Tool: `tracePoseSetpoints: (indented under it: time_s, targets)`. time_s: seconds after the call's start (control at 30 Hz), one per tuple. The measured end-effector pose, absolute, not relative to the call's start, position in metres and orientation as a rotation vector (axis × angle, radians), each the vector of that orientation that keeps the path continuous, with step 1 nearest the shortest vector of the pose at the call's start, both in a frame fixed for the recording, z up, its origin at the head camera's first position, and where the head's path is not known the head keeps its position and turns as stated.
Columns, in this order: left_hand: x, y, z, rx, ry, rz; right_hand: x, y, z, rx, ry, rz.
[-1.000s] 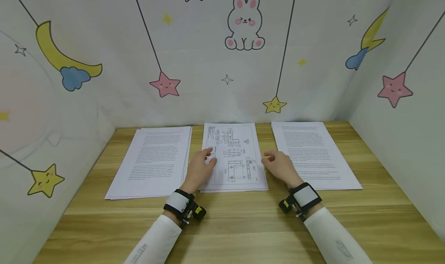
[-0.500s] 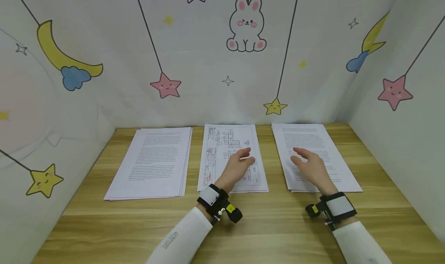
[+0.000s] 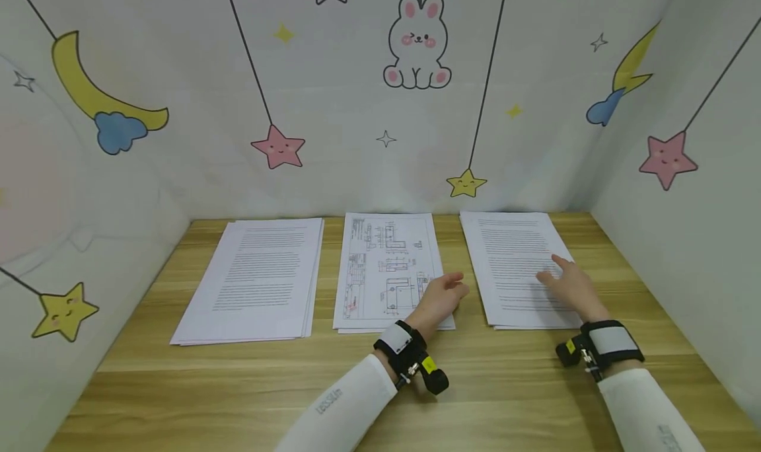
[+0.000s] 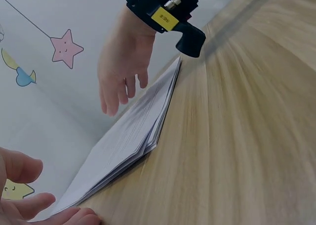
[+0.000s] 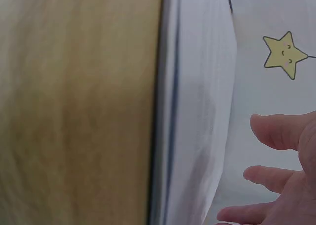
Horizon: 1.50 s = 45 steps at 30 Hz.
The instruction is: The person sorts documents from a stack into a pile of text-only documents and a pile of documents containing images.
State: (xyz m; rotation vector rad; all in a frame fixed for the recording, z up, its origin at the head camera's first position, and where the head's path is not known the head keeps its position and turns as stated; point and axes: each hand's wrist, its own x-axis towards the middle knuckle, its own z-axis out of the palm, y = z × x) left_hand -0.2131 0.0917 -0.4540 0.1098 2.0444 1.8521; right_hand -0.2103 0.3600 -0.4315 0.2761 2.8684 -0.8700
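Observation:
Three paper stacks lie in a row on the wooden table. My right hand (image 3: 575, 289) hovers over the right edge of the right stack of printed text (image 3: 514, 267), thumb and fingers spread with nothing between them; the right wrist view shows this hand (image 5: 284, 170) beside the layered paper edge (image 5: 197, 106). My left hand (image 3: 438, 299) is above the lower right corner of the middle stack, whose top sheet is a technical drawing (image 3: 380, 267). Its fingers point toward the right stack and hold nothing. In the left wrist view, the right hand (image 4: 126, 62) hangs over the right stack (image 4: 131, 121).
The left stack of printed text (image 3: 255, 273) lies apart from both hands. A pale curtain with a rabbit (image 3: 418, 42) and stars encloses the table (image 3: 238, 392) at the back and sides. Each wrist carries a strapped camera (image 3: 436, 379).
Both hands have moved right: the left from the middle stack's left edge across the drawing to its lower right corner, the right from between two stacks to over the right stack.

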Motion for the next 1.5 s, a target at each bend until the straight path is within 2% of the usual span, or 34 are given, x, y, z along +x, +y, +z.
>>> tracePoseSetpoints:
  time_s: [0.47,1.2,1.5]
  targets:
    - [-0.216,0.112,-0.467,-0.028,1.591,2.111,-0.21,0.366,-0.442,0.357,2.814,-0.786]
    - [-0.222,0.121,-0.466,0.014,1.667,2.016,-0.206,0.356,-0.441,0.544,2.81,-1.066]
    - [-0.223,0.117,-0.464,0.029,1.759,1.983,-0.202,0.347,-0.445,0.619,2.699,-1.343]
